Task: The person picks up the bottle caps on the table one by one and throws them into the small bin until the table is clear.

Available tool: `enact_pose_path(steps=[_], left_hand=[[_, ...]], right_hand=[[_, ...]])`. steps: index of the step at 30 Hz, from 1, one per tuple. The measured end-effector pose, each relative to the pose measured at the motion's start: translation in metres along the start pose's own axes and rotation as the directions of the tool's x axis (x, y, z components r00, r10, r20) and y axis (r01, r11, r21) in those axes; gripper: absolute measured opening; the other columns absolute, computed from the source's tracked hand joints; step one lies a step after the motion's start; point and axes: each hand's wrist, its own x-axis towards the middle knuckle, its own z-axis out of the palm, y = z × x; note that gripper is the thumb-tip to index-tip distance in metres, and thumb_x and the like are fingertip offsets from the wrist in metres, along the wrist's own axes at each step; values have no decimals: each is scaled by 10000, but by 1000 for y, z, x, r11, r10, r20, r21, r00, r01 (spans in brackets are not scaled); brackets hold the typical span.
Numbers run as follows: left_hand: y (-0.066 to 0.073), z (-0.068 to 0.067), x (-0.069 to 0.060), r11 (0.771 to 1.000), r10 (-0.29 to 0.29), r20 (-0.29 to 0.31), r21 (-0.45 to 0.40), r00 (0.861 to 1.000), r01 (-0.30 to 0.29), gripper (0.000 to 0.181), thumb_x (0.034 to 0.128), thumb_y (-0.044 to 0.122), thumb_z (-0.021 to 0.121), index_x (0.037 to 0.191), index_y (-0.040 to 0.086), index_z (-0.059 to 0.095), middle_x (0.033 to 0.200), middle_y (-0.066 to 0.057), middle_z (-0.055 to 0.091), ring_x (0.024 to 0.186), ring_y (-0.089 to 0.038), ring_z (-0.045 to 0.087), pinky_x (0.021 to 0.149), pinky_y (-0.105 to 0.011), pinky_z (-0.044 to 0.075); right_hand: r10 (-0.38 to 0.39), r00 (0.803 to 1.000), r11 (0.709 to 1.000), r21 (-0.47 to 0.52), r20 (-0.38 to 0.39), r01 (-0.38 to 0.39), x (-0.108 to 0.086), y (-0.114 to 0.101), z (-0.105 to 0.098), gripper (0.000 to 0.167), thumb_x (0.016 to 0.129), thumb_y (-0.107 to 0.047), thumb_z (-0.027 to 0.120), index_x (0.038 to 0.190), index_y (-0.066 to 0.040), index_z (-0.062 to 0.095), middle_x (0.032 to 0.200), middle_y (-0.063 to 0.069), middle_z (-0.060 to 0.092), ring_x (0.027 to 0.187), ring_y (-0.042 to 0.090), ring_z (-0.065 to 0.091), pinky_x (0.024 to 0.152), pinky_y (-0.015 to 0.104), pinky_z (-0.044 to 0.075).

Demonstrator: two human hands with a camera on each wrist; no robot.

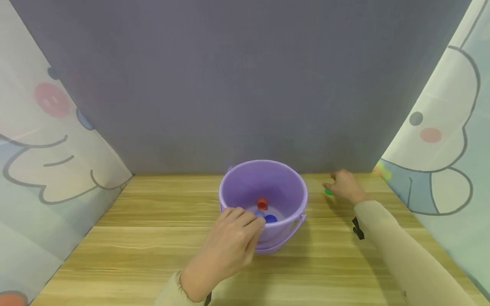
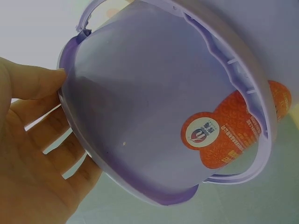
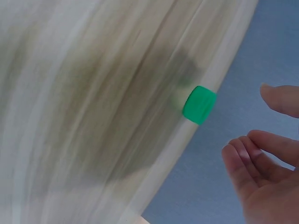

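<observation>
A purple bucket [image 1: 264,170] stands on the wooden table, and my left hand [image 1: 226,246] grips its near rim. In the left wrist view the thumb lies on one side of the rim and the fingers on the other. Inside the bucket lie an orange-red cap [image 1: 262,204] and a dark blue cap [image 1: 271,219]; a paler blue piece [image 1: 260,213] is partly hidden by the rim. At the table's far right, my right hand [image 1: 346,187] hovers by a green bottle cap [image 3: 199,105]. Thumb and fingertips are apart, with nothing between them.
Wood-grain table [image 1: 153,238] spreads around the bucket. A grey panel [image 1: 245,85] rises along its back edge. Cartoon-printed sheets line the left side [image 1: 49,157] and right side [image 1: 440,140]. The bucket's handle [image 1: 292,233] hangs down at its near right.
</observation>
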Motion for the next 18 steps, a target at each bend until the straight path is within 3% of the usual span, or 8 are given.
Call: enact_pose_path(steps=[11, 18], left_hand=[[1, -1, 1, 1000, 10, -10, 16, 1000, -10, 49, 887, 108, 641, 882, 150, 617, 804, 57, 603, 767, -173, 552, 747, -307, 454], [1, -1, 0, 1000, -13, 17, -6, 1000, 13, 34, 899, 123, 656, 904, 147, 631, 824, 50, 623, 778, -179, 557, 760, -321, 464]], right_hand=[[36, 997, 999, 6, 64, -36, -4, 10, 8, 556, 961, -250, 647, 1211, 236, 541, 1270, 449, 520, 1157, 623, 522, 951, 680, 449], [51, 993, 998, 27, 106, -54, -2, 12, 11, 538, 969, -242, 650, 1189, 239, 552, 1265, 463, 512, 1161, 617, 528, 963, 681, 442]])
